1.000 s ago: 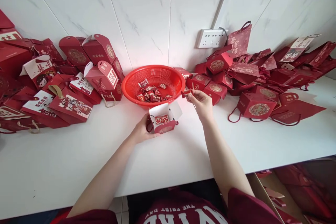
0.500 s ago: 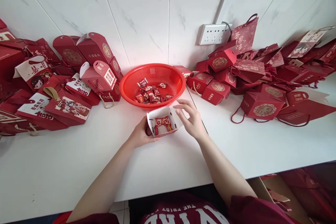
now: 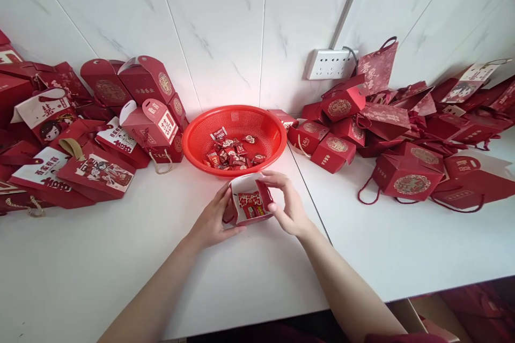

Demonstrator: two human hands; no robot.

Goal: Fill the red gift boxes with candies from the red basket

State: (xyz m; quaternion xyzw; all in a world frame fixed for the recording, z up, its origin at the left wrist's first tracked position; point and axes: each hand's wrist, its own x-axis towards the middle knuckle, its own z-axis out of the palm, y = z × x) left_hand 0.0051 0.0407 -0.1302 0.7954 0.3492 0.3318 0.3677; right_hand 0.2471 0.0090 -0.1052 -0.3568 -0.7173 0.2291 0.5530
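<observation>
centrally, white table (image 3: 120,273); on it, red basket (image 3: 189,144). left hand (image 3: 211,220) clasped on left side of box (image 3: 253,220); right hand (image 3: 290,206) touching its right flap (image 3: 264,195) (pinched or not, cannot tell). box open, just before basket; wrapped sweets (image 3: 253,210) inside.

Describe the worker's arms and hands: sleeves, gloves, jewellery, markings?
Left hand and right hand: ungloved; no rings or watch visible. Forearms are uncovered, with no markings or cables visible. A dark maroon sleeve edge shows on the right arm; left sleeve out of frame.
</observation>
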